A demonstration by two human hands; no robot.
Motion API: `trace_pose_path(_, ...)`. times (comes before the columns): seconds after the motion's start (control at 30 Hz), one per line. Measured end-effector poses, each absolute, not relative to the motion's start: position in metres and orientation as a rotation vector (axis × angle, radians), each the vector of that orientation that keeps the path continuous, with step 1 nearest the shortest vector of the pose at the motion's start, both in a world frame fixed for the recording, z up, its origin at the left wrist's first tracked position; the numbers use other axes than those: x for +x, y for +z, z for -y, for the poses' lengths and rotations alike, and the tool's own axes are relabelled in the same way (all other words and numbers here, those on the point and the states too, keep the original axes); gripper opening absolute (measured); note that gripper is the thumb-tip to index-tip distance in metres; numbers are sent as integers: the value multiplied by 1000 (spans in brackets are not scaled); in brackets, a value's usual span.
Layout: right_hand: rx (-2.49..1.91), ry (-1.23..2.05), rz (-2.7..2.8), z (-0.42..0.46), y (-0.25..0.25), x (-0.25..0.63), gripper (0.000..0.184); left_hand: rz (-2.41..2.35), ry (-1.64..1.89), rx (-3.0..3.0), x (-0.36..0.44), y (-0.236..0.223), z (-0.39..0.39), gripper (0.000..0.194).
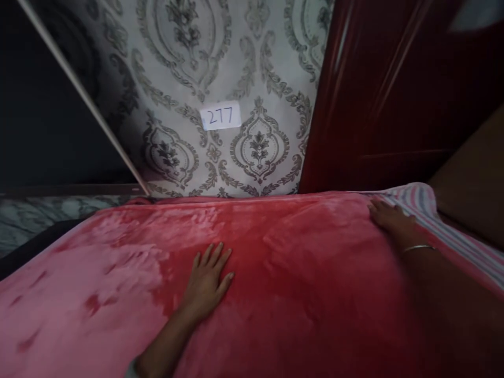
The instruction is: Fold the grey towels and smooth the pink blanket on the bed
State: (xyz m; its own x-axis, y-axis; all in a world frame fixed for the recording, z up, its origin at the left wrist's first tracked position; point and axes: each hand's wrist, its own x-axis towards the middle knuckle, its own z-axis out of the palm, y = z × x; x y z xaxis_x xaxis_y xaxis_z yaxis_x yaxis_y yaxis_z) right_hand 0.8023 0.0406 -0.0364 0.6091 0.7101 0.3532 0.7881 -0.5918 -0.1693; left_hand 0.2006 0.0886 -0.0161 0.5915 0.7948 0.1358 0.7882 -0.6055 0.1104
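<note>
A red and pink plush blanket (252, 294) is spread over a wide flat surface, its pile brushed lighter on the left and darker in the middle. Flat on the blanket, left of centre, lies my left hand (205, 286) with its fingers spread. My right hand (389, 218), with a thin bangle on the wrist, rests at the far right edge of the blanket; its fingers are stretched out on the cloth. Just beside it a striped pink, grey and white cloth (425, 205) shows along the right edge.
Behind the blanket stands a wall with grey damask wallpaper (260, 147), bearing a paper label (221, 115) marked 277. A dark red wooden panel (378, 105) rises at the right. At the left are a large dark screen (59, 115) and a marbled surface (43, 218).
</note>
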Motion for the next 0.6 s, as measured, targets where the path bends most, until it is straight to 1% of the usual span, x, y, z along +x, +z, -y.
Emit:
trace_pose_path(0.1, -2464, -283, 1257, -50, -23, 752, 62, -1373, 249, 2729, 204, -13, -84, 58)
trace_pose_path(0.17, -2270, -267, 1552, -59, -19, 695, 58, -1382, 239, 2702, 207, -11, -81, 58)
trace_pose_path(0.23, -2081, -153, 1842, -68, -19, 627, 57, -1384, 252, 2677, 209, -8, -78, 61)
trace_pose_path(0.3, -1922, -37, 2071, -73, -20, 557, 58, -1421, 323, 2646, 208, -4, -78, 63)
trace_pose_path(0.43, -1647, 140, 2398, -82, -16, 448, 59, -1649, 515, 2608, 197, 6, -85, 57)
trace_pose_path(0.53, -1612, 200, 2501, -103, -10, 419, 60, -1827, 391, 2576, 187, 9, -94, 57)
trace_pose_path(0.6, -1699, 178, 2503, -122, -8, 431, 60, -1867, 234, 2556, 184, 8, -98, 57)
